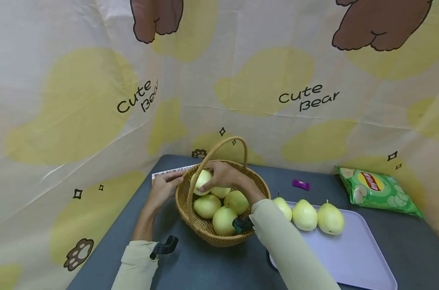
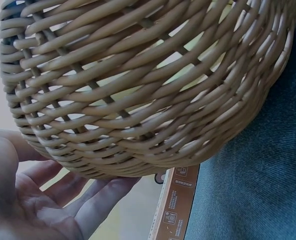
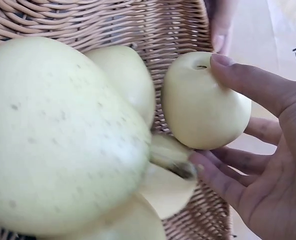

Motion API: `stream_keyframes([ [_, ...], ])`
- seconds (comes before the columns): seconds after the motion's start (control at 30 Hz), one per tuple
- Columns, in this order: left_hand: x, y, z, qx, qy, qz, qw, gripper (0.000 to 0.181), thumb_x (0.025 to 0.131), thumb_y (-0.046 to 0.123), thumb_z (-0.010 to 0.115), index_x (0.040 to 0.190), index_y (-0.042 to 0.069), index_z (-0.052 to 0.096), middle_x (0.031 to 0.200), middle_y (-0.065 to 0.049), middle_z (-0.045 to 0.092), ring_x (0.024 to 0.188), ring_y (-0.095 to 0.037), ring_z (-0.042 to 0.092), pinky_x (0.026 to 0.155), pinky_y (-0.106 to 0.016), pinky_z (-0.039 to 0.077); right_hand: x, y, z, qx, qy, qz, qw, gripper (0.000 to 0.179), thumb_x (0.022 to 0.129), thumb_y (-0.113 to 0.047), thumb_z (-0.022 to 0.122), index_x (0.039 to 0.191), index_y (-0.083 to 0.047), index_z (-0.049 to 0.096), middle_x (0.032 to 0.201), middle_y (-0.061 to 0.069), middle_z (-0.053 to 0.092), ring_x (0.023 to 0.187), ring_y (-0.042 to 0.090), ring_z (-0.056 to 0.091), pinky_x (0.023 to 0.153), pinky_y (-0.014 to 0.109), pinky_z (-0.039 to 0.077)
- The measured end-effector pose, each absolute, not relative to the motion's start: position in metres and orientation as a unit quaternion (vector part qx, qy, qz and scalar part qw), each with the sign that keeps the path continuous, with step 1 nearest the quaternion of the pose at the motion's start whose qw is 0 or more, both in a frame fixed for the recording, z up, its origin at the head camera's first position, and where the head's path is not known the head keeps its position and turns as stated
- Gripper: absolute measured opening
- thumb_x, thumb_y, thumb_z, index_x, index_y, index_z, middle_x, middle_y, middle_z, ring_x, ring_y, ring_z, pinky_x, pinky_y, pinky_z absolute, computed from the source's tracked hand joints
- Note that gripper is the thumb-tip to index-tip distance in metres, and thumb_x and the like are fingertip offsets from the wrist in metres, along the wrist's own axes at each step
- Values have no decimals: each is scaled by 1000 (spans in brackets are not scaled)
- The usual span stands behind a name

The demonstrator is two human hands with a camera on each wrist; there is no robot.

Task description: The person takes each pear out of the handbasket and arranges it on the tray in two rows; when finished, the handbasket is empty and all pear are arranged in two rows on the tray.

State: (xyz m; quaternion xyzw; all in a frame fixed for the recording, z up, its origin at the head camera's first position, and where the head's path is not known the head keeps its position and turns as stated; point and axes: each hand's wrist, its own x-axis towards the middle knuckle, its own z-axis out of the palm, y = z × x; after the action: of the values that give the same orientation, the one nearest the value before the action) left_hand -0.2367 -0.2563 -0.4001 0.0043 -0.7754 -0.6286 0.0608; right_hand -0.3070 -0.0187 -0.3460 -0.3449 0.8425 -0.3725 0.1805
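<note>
A round wicker basket point(image 1: 223, 241) with a tall arched handle stands on the table, holding several pale yellow-green pears point(image 1: 224, 220). Reaching in from the right, my right hand point(image 1: 224, 175) grips one pear point(image 3: 203, 100) between thumb and fingers at the basket's far left, near the rim. My left hand point(image 1: 163, 189) holds the basket's left side from outside. In the left wrist view, its fingers point(image 2: 100, 205) lie against the lower woven wall. Pears near the right wrist camera hide part of the basket's inside.
Right of the basket lies a lilac tray point(image 1: 353, 253) with three pears point(image 1: 305, 215) along its far edge. Behind it are a small purple wrapped sweet point(image 1: 300, 185) and a green crisp packet point(image 1: 380, 193). A flat printed box point(image 2: 175, 210) lies behind the basket's left side. Patterned cloth point(image 1: 241, 80) encloses the table.
</note>
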Motion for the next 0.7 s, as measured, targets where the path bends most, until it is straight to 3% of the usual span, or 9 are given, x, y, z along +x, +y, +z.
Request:
stream_keyframes([
  [0.1, -235, -255, -399, 4, -777, -627, 62, 37, 106, 14, 64, 140, 2, 68, 134, -25, 69, 70, 1, 63, 66, -22, 61, -305, -11, -340, -338, 843, -377, 179, 63, 83, -28, 93, 140, -20, 67, 117, 5, 69, 100, 20, 67, 85, 33, 59],
  [0.27, -233, -255, -397, 13, -782, -620, 62, 36, 106, 14, 63, 140, 4, 69, 127, -24, 71, 48, -2, 38, 61, -22, 58, -299, 1, -333, -320, 864, -348, 173, 76, 83, -35, 93, 150, -24, 61, 128, 4, 68, 106, 19, 66, 89, 35, 57],
  [0.47, -234, -255, -398, 10, -778, -625, 56, 37, 106, 14, 63, 141, 2, 67, 135, -26, 67, 54, -3, 47, 71, -23, 63, -292, 18, -327, -327, 863, -349, 164, 80, 83, -35, 92, 153, -17, 57, 131, 6, 68, 104, 19, 67, 86, 34, 58],
  [0.6, -235, -255, -399, 11, -781, -621, 58, 36, 106, 13, 63, 140, 2, 69, 133, -26, 68, 54, -3, 44, 68, -22, 61, -287, 32, -322, -328, 858, -364, 154, 78, 83, -34, 92, 151, -16, 59, 130, 8, 69, 106, 22, 68, 85, 35, 58],
  [0.7, -236, -254, -400, 7, -786, -616, 59, 36, 106, 12, 62, 141, 2, 68, 136, -25, 67, 63, -1, 54, 70, -24, 61, -282, 44, -319, -324, 856, -376, 144, 79, 82, -36, 93, 152, -17, 59, 132, 9, 68, 113, 24, 66, 89, 37, 58],
])
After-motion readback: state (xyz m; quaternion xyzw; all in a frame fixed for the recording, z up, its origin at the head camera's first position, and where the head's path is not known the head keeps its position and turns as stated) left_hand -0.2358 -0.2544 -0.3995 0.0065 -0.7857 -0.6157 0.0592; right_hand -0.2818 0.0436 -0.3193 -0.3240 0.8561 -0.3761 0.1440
